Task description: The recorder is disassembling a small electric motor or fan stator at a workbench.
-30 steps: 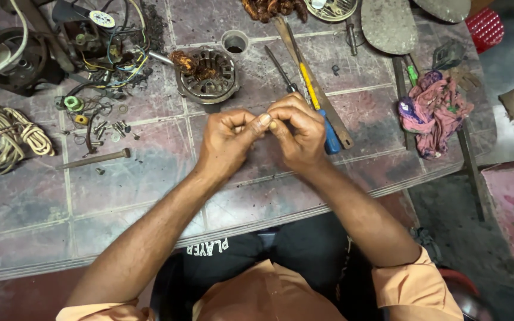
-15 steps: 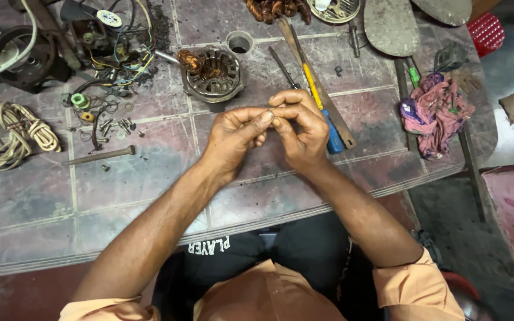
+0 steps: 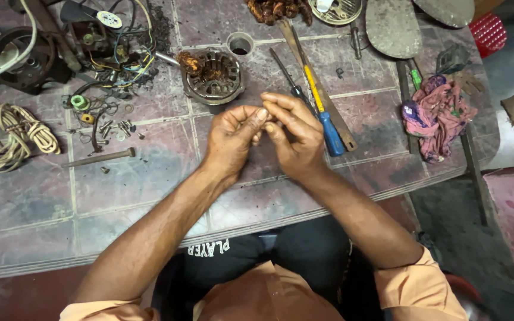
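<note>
Item: small part, too tiny to identify, being pinched between fingertips of left hand [image 3: 233, 139] and right hand [image 3: 295, 139], above tiled bench [image 3: 150, 190], near motor stator [image 3: 214, 76] and blue-handled screwdriver [image 3: 322, 113]. Handling: keeping fingertips close, working low over bench.

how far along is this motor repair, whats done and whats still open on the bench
Done, by the look of it: the round motor stator lies stripped out on the tiled bench, with loose screws and washers beside it. In hand: the left hand and right hand meet fingertip to fingertip, pinching something too small to identify. Left: the stator is still open, and the blue-handled screwdriver and wire tangle lie unused.
</note>
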